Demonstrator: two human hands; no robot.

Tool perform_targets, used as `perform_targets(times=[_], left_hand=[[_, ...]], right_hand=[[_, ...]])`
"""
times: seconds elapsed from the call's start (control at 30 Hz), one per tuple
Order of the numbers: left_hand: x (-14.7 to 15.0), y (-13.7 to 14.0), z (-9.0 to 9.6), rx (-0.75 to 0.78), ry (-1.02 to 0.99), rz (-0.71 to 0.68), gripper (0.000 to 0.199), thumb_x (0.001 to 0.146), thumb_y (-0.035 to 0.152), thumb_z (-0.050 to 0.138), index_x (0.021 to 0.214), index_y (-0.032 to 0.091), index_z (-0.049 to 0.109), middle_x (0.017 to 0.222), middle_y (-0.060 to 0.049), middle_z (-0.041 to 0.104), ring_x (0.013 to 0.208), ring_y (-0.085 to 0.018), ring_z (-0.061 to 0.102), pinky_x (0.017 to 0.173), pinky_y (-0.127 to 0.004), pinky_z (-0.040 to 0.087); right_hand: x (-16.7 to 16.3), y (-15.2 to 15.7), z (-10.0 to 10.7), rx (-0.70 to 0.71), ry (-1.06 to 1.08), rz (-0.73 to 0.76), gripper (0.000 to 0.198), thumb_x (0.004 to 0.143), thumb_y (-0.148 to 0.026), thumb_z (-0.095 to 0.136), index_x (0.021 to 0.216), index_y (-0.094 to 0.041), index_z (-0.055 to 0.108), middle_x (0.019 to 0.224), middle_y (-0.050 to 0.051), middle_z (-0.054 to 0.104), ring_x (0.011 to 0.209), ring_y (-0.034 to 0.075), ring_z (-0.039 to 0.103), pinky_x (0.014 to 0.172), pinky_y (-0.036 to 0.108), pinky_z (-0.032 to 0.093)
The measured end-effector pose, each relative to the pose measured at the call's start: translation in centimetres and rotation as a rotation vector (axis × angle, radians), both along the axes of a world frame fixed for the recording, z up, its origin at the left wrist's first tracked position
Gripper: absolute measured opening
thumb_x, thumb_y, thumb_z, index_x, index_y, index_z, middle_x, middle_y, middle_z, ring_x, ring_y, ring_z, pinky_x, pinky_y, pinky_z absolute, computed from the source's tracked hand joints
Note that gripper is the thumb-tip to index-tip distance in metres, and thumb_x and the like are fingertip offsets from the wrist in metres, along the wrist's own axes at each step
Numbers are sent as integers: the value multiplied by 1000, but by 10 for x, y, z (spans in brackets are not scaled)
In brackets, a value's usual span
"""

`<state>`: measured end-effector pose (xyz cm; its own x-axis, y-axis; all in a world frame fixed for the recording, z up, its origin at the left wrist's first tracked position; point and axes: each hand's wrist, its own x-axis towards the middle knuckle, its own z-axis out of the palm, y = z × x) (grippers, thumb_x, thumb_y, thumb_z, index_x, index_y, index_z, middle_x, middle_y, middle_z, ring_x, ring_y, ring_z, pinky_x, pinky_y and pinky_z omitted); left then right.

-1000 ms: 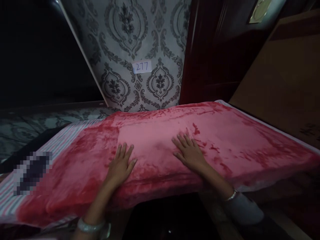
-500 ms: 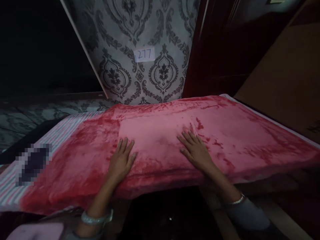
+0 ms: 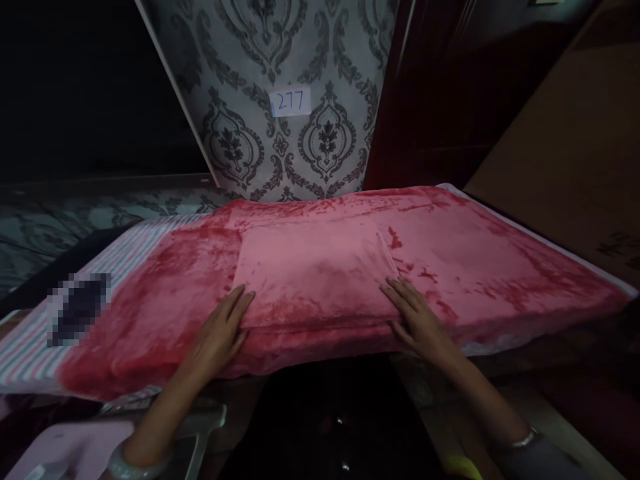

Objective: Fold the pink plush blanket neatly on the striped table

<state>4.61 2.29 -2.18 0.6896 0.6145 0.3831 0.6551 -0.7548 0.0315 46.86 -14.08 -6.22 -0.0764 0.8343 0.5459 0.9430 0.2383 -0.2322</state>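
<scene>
Folded pink cloth (image 3: 310, 267) lies flat.
Its long side runs left to right. Left hand (image 3: 216, 337) and right hand (image 3: 423, 328), fingers a bit spread, touch its near corners.

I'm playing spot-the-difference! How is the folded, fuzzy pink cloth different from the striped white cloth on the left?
The folded, fuzzy pink cloth has smudgy darker patches; the striped white, pink and grey-blue cloth has straight lines. The pink one lies between the left hand and right hand; the striped one shows farther left, away from both. Both are lying down.
</scene>
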Motion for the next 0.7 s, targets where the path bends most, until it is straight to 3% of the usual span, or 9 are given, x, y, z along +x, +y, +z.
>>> perform_targets(times=[0.17, 0.27, 0.37, 0.5, 0.6, 0.7], left_hand=[[1, 6, 9, 44, -36, 78, 45, 82, 17, 52, 126, 17, 59, 131, -16, 64, 118, -30, 63, 99, -42, 52], [5, 15, 36, 80, -151, 86, 40, 80, 19, 51, 118, 19, 62, 119, -12, 69, 110, -28, 66, 94, -40, 53], [14, 25, 87, 138, -280, 94, 34, 76, 23, 54, 108, 21, 65, 101, -9, 71, 101, -28, 66, 89, -40, 53], [30, 36, 176, 171, -540, 111, 29, 75, 30, 57, 102, 23, 66, 99, -6, 69, 99, -26, 63, 90, -39, 51], [41, 51, 233, 9, -754, 111, 31, 74, 36, 61, 102, 24, 66, 103, -3, 70, 94, -23, 64, 90, -38, 50], [50, 81, 262, -194, -872, 122, 33, 69, 37, 67, 99, 23, 68, 99, -2, 70, 90, -22, 63, 83, -36, 50]], right_hand=[[6, 8, 2, 71, 19, -50, 69, 80, -9, 48, 147, -25, 43, 138, 11, 56, 131, 28, 51, 107, 52, 46], [15, 18, 24, 145, 53, -73, 54, 78, -11, 48, 131, -23, 56, 120, 11, 65, 115, 28, 61, 97, 48, 52], [24, 31, 72, 258, 119, -94, 41, 78, -18, 50, 117, -22, 62, 110, 10, 70, 102, 28, 66, 89, 44, 55], [28, 49, 166, 413, 263, -166, 30, 78, -25, 55, 106, -23, 66, 99, 6, 72, 91, 25, 67, 84, 41, 55], [31, 67, 228, 489, 433, -141, 27, 78, -32, 61, 104, -24, 67, 103, 5, 72, 95, 25, 66, 89, 42, 53], [44, 98, 255, 421, 621, -91, 30, 76, -37, 68, 102, -23, 70, 104, 5, 72, 94, 24, 65, 89, 41, 53]])
